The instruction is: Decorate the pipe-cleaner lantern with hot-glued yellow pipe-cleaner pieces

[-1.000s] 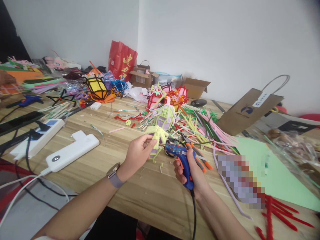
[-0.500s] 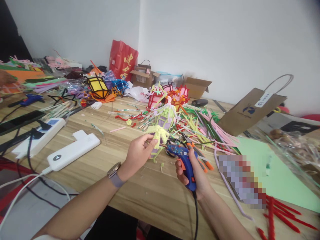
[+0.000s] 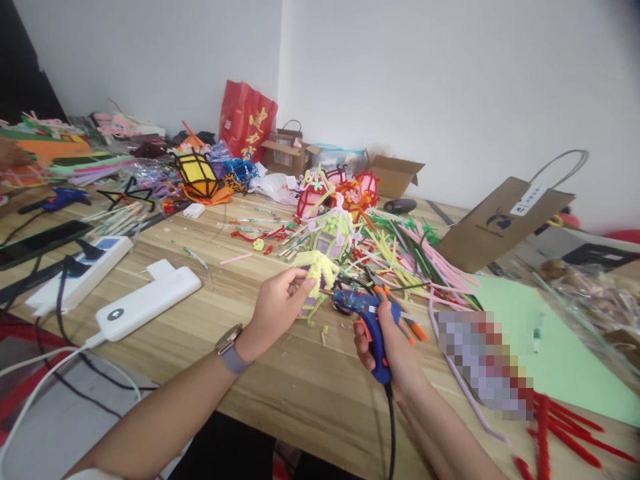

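Note:
Near the middle of the table, my left hand point(image 3: 280, 300) is closed on a small lantern point(image 3: 320, 270) with a yellow fuzzy top and purple and green sides. A blue glue gun point(image 3: 373, 327) is gripped in my right hand point(image 3: 393, 343), with fingers around its handle by the orange trigger. Its nozzle points left and meets the lantern's right side; whether the tip touches cannot be made out. Just behind stands another lantern point(image 3: 330, 243), purple and green with a pale top. Orange-handled pliers point(image 3: 413, 323) lie behind the glue gun.
A white power bank point(image 3: 150, 303) and a power strip point(image 3: 83, 273) with cables lie at left. Pipe cleaners point(image 3: 425, 253) are heaped right of centre. A brown paper bag point(image 3: 500, 220) and a green sheet point(image 3: 545, 340) are at right. A person's hand point(image 3: 13, 157) shows at far left.
The glue gun in my right hand has tilted slightly. My left hand and the lantern hold nearly the same place.

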### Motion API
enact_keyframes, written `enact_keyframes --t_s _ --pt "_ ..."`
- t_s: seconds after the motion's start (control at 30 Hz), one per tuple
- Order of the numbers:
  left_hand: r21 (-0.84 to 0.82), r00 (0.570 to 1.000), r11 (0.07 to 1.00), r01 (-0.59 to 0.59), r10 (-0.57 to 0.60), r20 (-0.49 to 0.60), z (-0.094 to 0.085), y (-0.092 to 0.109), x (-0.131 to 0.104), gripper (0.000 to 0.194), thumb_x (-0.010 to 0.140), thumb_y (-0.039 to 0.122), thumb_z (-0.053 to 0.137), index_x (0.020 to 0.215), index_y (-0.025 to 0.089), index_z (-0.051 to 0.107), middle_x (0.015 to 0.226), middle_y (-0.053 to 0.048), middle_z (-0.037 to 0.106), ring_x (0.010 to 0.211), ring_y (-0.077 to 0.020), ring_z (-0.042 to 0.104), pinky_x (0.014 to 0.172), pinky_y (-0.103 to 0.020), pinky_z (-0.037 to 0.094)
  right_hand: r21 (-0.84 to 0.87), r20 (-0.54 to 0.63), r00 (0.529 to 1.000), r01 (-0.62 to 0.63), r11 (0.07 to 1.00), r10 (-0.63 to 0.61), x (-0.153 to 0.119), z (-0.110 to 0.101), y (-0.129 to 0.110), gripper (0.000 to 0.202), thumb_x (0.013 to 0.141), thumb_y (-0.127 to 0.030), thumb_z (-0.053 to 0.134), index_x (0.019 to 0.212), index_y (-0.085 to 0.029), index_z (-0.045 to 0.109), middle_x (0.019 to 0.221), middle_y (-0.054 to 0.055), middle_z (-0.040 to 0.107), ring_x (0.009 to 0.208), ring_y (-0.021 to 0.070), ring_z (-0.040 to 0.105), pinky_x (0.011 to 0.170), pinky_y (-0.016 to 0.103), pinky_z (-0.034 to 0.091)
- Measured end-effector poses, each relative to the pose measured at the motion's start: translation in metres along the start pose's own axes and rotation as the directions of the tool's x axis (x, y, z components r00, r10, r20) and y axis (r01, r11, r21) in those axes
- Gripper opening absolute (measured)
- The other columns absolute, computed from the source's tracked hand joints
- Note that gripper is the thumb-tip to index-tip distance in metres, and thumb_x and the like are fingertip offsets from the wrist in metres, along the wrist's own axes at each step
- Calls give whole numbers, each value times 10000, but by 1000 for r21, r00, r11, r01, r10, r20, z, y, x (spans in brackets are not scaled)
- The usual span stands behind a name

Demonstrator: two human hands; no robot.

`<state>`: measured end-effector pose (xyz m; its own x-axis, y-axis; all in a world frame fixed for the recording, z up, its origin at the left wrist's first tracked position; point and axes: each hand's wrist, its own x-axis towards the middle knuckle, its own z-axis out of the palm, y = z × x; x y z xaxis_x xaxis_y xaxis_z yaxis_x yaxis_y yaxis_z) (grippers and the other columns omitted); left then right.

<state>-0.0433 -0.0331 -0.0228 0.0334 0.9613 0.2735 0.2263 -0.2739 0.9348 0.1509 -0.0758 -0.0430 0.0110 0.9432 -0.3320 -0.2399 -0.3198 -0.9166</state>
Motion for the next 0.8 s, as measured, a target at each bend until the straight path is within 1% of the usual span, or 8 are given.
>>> enact_keyframes --t_s 0.1,0.17,0.3,0.37,0.47,0.57,0.7,0.8 --pt "-15 1000 1000 6 -6 5 0 -1 0 269 833 401 569 900 156 657 610 2 666 454 -116 576 369 -184 368 -99 -50 995 82 992 -87 -2 -1 2 646 677 -809 520 636 -166 562 438 -15 537 297 67 446 301 173 326" --pt "-15 1000 1000 6 -5 8 1 -2 0 274 834 403 566 908 155 657 619 3 669 452 -113 575 364 -181 366 -155 -63 985 147 977 -159 -5 -1 3 630 668 -802 540 633 -173 559 448 -2 553 304 80 458 312 192 358" --pt "-3 1000 1000 -5 5 3 0 -4 0 280 836 409 562 907 155 658 666 -6 689 458 -109 578 371 -182 376 -231 -58 961 251 940 -271 -11 1 5 613 667 -791 558 646 -178 569 491 14 584 324 90 478 326 208 370" --pt "2 1000 1000 -6 6 0 0 -3 0 281 836 407 562 907 153 659 690 -12 698 469 -109 584 373 -180 378 -275 -25 947 302 913 -321 -14 1 5 610 679 -788 549 666 -180 587 530 19 604 339 90 488 334 211 367" --pt "-8 1000 1000 4 -4 3 0 -1 1 278 836 398 561 911 149 658 723 -22 705 481 -110 588 366 -176 372 -358 36 940 329 874 -339 -20 -1 4 604 689 -786 542 685 -188 631 536 18 599 371 102 506 360 224 387" --pt "-13 1000 1000 18 -18 8 0 0 0 275 836 391 564 912 143 657 745 -31 707 479 -106 583 365 -173 374 -432 36 930 344 834 -365 -25 0 5 556 709 -754 559 699 -208 664 490 8 561 387 114 488 379 240 392" --pt "2 1000 1000 15 -15 3 0 0 0 272 838 388 567 913 142 658 760 -31 714 488 -103 584 375 -171 375 -493 50 882 430 756 -469 -28 4 6 425 722 -665 612 653 -247 640 463 -7 524 373 120 416 368 258 349" --pt "15 1000 1000 -5 5 -4 0 -1 0 269 842 390 565 906 146 657 784 -30 722 494 -98 584 384 -170 373 -554 88 835 494 670 -543 -27 5 7 336 738 -571 648 623 -256 619 485 1 522 428 146 444 383 265 327"
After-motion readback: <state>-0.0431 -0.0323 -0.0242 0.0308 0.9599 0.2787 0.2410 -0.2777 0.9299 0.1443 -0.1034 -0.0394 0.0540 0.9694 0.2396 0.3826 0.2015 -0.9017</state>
